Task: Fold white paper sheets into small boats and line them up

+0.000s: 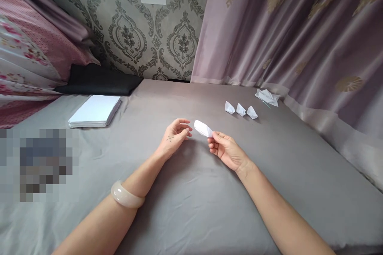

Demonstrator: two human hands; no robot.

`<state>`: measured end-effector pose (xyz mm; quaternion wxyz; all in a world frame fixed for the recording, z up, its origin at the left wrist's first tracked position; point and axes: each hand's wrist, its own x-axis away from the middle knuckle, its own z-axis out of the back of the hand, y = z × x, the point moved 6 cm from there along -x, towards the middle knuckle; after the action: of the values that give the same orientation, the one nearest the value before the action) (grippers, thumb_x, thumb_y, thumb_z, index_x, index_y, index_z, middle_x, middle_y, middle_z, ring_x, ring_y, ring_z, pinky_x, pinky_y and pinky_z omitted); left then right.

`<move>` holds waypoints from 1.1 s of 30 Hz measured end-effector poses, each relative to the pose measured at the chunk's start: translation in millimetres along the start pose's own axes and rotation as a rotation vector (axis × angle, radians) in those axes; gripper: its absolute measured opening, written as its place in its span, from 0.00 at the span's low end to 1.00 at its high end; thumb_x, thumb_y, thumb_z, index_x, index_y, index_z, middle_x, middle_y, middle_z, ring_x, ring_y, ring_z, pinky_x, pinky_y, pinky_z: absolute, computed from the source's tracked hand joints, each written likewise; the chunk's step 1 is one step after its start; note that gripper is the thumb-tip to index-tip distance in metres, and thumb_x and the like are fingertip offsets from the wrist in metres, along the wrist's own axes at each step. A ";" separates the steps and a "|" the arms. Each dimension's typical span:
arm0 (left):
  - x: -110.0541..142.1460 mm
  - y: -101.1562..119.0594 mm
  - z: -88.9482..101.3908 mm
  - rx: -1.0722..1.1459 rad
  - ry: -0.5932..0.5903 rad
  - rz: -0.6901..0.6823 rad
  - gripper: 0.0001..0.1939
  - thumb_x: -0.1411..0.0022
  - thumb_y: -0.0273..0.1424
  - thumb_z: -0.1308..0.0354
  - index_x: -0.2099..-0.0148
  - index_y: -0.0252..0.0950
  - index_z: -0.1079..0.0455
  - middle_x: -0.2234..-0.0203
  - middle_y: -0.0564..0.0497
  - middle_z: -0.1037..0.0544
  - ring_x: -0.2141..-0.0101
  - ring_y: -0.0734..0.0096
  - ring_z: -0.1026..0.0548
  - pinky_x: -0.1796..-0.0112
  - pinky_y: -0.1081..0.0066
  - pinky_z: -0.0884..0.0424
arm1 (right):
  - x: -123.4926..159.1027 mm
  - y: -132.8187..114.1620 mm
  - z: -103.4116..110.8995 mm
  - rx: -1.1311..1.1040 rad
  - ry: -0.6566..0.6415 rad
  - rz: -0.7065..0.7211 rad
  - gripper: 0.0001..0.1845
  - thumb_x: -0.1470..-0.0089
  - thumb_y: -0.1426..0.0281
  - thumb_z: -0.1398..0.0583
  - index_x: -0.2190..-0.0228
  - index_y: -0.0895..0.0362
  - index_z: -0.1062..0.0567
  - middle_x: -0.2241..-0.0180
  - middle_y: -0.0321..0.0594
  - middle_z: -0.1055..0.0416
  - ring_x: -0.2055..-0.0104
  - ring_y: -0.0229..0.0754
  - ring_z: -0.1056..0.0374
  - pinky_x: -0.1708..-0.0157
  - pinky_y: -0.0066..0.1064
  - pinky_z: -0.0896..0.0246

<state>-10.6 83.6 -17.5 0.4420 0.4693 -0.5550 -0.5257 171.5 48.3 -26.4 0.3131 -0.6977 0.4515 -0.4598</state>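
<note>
Between the thumb and fingers of my right hand [226, 149] is a small folded white paper [202, 128], pinched at its right end and held above the grey sheet. Its left end points toward my left hand [177, 137], which is apart from it with loosely curled fingers and nothing visible in them. A pale bangle [127, 196] sits on my left forearm. Beyond my right hand, three small folded white paper pieces [241, 110] stand in a row.
A stack of white paper [94, 109] lies at the left, in front of a black cloth-like item [101, 79]. Several crumpled or folded papers [267, 97] lie at the far right by the curtain [254, 28]. A patterned wall [149, 32] closes off the back. A blurred patch covers the left side.
</note>
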 end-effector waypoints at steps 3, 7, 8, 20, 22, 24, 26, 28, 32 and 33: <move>0.4 1.6 1.7 0.028 0.048 -0.003 0.15 0.44 0.32 0.43 0.53 0.35 0.34 0.68 0.51 0.25 0.70 0.74 0.26 0.66 0.70 0.31 | -1.1 5.2 -1.5 -0.103 -0.054 -0.075 0.09 0.49 0.64 0.35 0.69 0.57 0.26 0.73 0.33 0.30 0.75 0.29 0.35 0.74 0.21 0.36; 2.4 9.4 2.1 -0.005 0.069 -0.034 0.16 0.43 0.37 0.42 0.54 0.35 0.31 0.66 0.49 0.25 0.67 0.71 0.27 0.65 0.70 0.32 | -1.2 10.9 -2.3 -0.186 -0.061 -0.170 0.08 0.47 0.65 0.36 0.69 0.57 0.27 0.74 0.32 0.32 0.76 0.28 0.36 0.75 0.20 0.38; 3.1 12.2 1.5 -0.036 0.058 -0.046 0.16 0.42 0.39 0.42 0.54 0.36 0.30 0.63 0.49 0.25 0.64 0.70 0.28 0.63 0.70 0.32 | -0.7 11.4 -3.0 -0.179 -0.066 -0.181 0.08 0.47 0.65 0.36 0.70 0.57 0.28 0.75 0.32 0.32 0.76 0.28 0.36 0.76 0.20 0.38; 10.3 -3.7 -23.7 0.141 -0.361 0.134 0.15 0.45 0.42 0.36 0.68 0.33 0.26 0.58 0.47 0.25 0.62 0.70 0.30 0.58 0.70 0.39 | 5.2 -0.2 -13.3 0.099 -0.145 -0.006 0.20 0.53 0.54 0.34 0.76 0.58 0.30 0.79 0.29 0.43 0.79 0.28 0.51 0.81 0.24 0.54; 9.7 -5.2 -26.4 0.277 -0.339 0.147 0.15 0.43 0.41 0.38 0.65 0.33 0.25 0.65 0.48 0.24 0.64 0.71 0.30 0.59 0.70 0.39 | 6.0 -4.1 -16.2 0.072 -0.168 0.051 0.18 0.55 0.56 0.32 0.72 0.58 0.26 0.77 0.30 0.42 0.77 0.29 0.52 0.79 0.25 0.54; 9.7 -5.3 -28.3 0.373 -0.300 0.150 0.15 0.41 0.41 0.39 0.66 0.32 0.25 0.70 0.49 0.25 0.67 0.73 0.31 0.60 0.71 0.39 | 6.8 -4.8 -19.4 0.101 -0.180 0.079 0.16 0.56 0.59 0.31 0.69 0.56 0.24 0.73 0.32 0.38 0.74 0.31 0.50 0.78 0.26 0.54; 11.2 -4.4 -30.5 0.409 -0.281 0.157 0.15 0.42 0.40 0.38 0.68 0.32 0.26 0.73 0.50 0.26 0.69 0.74 0.32 0.62 0.72 0.39 | 7.2 -3.7 -22.5 0.129 -0.180 0.091 0.15 0.57 0.61 0.30 0.69 0.55 0.23 0.71 0.33 0.36 0.73 0.31 0.49 0.77 0.27 0.55; 13.7 -3.1 -32.9 0.420 -0.282 0.174 0.15 0.42 0.40 0.37 0.70 0.31 0.26 0.75 0.51 0.28 0.70 0.75 0.34 0.63 0.73 0.39 | 7.4 -2.7 -25.4 0.129 -0.187 0.097 0.13 0.57 0.61 0.30 0.70 0.55 0.23 0.72 0.32 0.37 0.73 0.31 0.49 0.78 0.27 0.56; 18.4 -0.3 -36.9 0.431 -0.336 0.220 0.14 0.42 0.38 0.37 0.71 0.31 0.27 0.77 0.52 0.30 0.72 0.76 0.35 0.65 0.73 0.40 | 8.1 -2.3 -26.6 0.104 -0.194 0.078 0.12 0.54 0.62 0.31 0.70 0.55 0.24 0.77 0.30 0.41 0.75 0.30 0.49 0.79 0.25 0.58; 19.3 -0.2 -37.7 0.432 -0.355 0.235 0.13 0.43 0.38 0.37 0.71 0.31 0.27 0.77 0.52 0.29 0.72 0.76 0.35 0.65 0.73 0.40 | 8.4 -2.3 -25.8 0.094 -0.192 0.067 0.12 0.55 0.62 0.31 0.70 0.56 0.24 0.77 0.30 0.41 0.76 0.29 0.49 0.80 0.25 0.59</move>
<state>23.3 58.2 -15.7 0.2858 0.3859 -0.7731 -0.4143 149.9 40.9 -11.5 0.4023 -0.7075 0.4205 -0.4009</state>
